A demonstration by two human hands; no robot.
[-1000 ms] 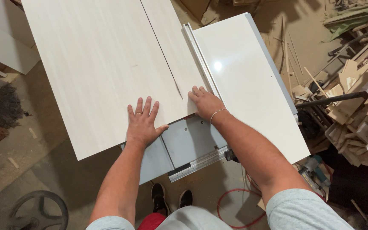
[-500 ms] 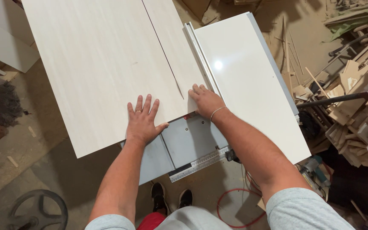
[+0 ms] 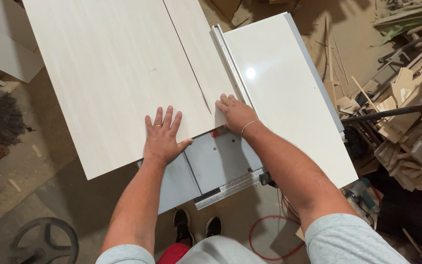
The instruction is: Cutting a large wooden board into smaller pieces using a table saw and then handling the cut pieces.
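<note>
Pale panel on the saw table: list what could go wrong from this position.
1. The right hand lies flat on the narrow strip beside the cut line; it could likely slide toward the cut.
2. The strip is squeezed against the fence and may bind.
3. The red cable loops near the shoes: a trip hazard.

Your table saw [image 3: 221,161] carries everything here: a grey metal top with a white extension wing [image 3: 289,98] on its right side. A pale wood-grain panel [image 3: 113,73] lies flat on the top, overhanging its left edge, with a thin kerf running lengthwise through it. The narrow strip right of the kerf sits against the rip fence [image 3: 230,66], which runs front to back along the wing's left edge. At the near edge a ruled scale bar [image 3: 230,188] crosses the front. Below you, the dusty floor [image 3: 35,195] holds a red cable [image 3: 269,239] and scattered wood offcuts [image 3: 406,127].
</note>
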